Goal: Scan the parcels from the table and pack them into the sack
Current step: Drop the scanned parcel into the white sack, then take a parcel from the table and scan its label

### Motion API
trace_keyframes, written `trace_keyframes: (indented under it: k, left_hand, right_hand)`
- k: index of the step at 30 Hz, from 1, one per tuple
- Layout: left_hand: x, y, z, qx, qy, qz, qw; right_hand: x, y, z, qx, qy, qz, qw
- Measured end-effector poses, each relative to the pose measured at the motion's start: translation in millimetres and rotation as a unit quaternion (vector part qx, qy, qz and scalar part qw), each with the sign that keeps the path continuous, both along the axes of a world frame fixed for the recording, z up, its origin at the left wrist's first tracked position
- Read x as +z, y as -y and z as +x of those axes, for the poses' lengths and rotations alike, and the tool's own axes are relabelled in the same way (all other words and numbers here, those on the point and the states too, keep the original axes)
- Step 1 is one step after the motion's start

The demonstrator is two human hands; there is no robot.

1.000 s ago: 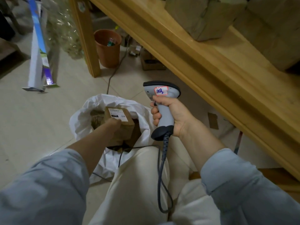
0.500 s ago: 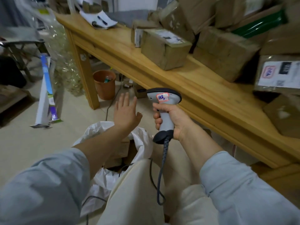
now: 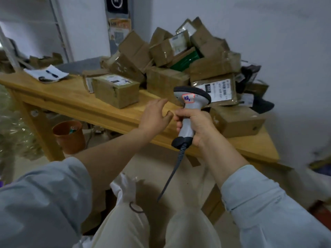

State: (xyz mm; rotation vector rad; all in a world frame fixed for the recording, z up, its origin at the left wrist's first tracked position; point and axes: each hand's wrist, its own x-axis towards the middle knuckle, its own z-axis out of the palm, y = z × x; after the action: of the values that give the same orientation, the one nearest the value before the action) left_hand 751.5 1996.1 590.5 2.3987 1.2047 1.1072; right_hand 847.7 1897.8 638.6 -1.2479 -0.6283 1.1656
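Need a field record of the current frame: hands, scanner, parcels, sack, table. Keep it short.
left hand: open, holds nothing, stretched toward the table
right hand: grips the scanner handle
scanner: grey, upright, orange label on its head, dark cable hanging down
table: wooden, in front of the person
parcels: brown boxes heaped on the table's right part
single box: stands apart, left of the heap
sack: white, low by the knees, mostly hidden
orange bin: on the floor under the table

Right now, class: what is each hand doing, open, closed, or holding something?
Left hand: open, holding nothing.
Right hand: closed round the scanner.
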Motion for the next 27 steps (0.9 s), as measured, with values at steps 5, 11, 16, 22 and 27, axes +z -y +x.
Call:
trace_keyframes:
  k: [5,11,16,22,27]
  left_hand:
    - [18.0,9.5,61.7,-0.051,0.002,0.0,0.999]
    - [67.3,-12.6,116.2,-0.059,-0.016,0.044,0.997]
    - [115.1,-35.1,165.2,-0.036,-0.021,0.046,0.998]
    - [144.2,-50.7,216.5,-0.04,-0.115,0.046,0.991]
    - [146.3,-66.4,231.6,-0.024,-0.155,0.069,0.985]
  right_hand:
    - [11.5,15.4,53.6,-0.111,-0.045,0.03,0.992]
    - [24.3,16.9,98.7,-0.153,-0.124,0.06,0.978]
    - [36.3,11.1,121.3,-0.174,-0.156,0.09,0.968]
    - [38.7,4.4,148.1,-0.185,-0.159,0.088,0.966]
    - [34.4,1.0,159.8,-0.184,-0.154,0.083,0.967]
